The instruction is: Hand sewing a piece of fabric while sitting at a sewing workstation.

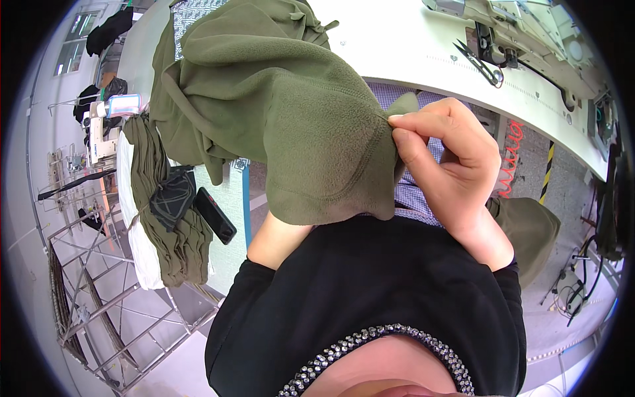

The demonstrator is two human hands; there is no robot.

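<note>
An olive-green fleece garment (278,106) hangs from the white sewing table (410,59) down toward my chest. My right hand (450,159) pinches its stitched edge between thumb and forefinger at the right side of the cloth. My left hand is hidden under the fleece; only my left forearm (278,241) shows below the cloth, so I cannot tell what it grips. The curved seam of the piece faces me.
A sewing machine (529,33) and small metal snips (479,63) sit at the table's far right. To the left, a pile of green fabric (165,225) lies with a dark pouch (173,198) and a black phone (215,215) on it. A metal rack (99,291) stands below it.
</note>
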